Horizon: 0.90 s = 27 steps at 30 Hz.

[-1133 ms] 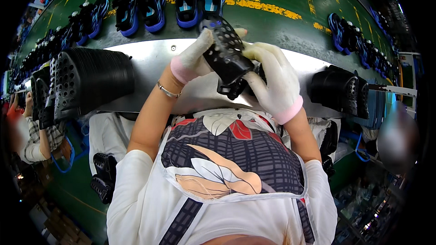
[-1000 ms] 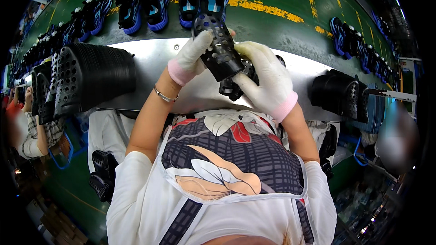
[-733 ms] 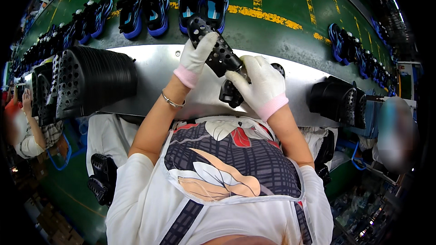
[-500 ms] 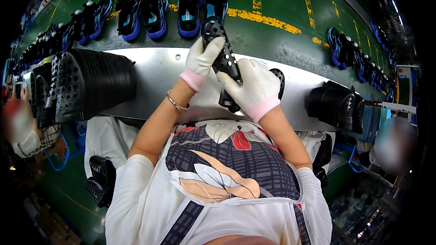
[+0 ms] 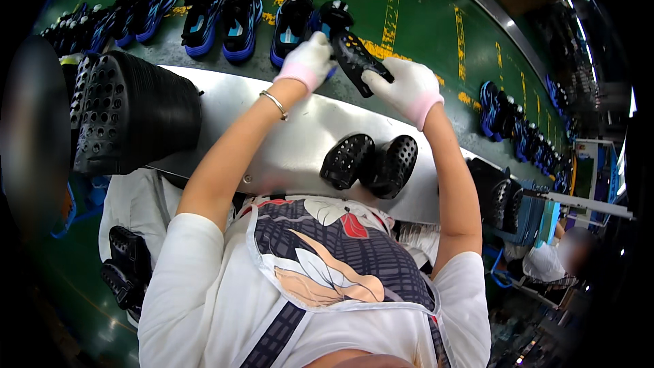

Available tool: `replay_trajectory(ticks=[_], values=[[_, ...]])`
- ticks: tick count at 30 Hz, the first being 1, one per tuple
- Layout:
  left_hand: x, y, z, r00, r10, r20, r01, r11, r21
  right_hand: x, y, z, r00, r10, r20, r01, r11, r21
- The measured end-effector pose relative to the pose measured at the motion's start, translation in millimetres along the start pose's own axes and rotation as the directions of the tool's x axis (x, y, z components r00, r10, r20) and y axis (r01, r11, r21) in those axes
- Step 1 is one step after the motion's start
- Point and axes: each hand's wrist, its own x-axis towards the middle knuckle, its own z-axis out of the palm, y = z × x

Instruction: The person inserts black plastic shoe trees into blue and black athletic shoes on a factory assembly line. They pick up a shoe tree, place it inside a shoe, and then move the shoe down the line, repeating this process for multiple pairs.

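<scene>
My gloved right hand (image 5: 410, 87) grips a black perforated plastic shoe insert (image 5: 355, 63) by its near end, tilted over the green surface. Its far end is at the opening of a black-and-blue sneaker (image 5: 334, 17); overlap hides whether it is inside. My gloved left hand (image 5: 310, 61) is closed against that sneaker's left side, its fingertips partly hidden. Just left stands a matching sneaker (image 5: 291, 24). Two more perforated inserts, one (image 5: 348, 160) beside the other (image 5: 393, 165), lie on the metal ledge (image 5: 272, 143) between my forearms.
A long nested stack of black inserts (image 5: 146, 112) stands on the ledge's left end, another stack (image 5: 492, 191) at its right. Rows of sneakers line the green surface (image 5: 436, 20) on both sides. Black inserts (image 5: 128, 262) rest by my left leg. A co-worker (image 5: 548, 259) sits at the right.
Both hands have moved away from me and apart. The left has let go of the insert and closed on the sneaker; the right carries the insert forward. The inserts on the ledge are now uncovered.
</scene>
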Motion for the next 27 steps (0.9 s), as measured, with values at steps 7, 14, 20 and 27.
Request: replay_trajectory(ticks=[7,14,20,27], values=[[-20.1,18.8,20.9,0.988,0.141,-0.068,-0.149,0.98,-0.134,72.4,27.7,-23.0,0.931,-0.056,0.36,-0.009,0.984,0.176],[-9.8,20.1,22.4,0.988,0.036,0.15,-0.033,0.999,-0.019,111.5,-3.1,-22.3,0.924,0.033,0.382,-0.016,0.999,-0.047],[2.5,13.1,20.1,0.953,0.014,0.304,-0.009,1.0,-0.017,107.7,-22.2,40.1,0.962,0.153,0.227,-0.093,0.962,-0.255],[6.0,13.3,12.2,0.876,-0.232,0.422,0.281,0.958,-0.056,117.4,-40.5,78.0,0.967,0.071,0.245,0.052,0.886,-0.461]])
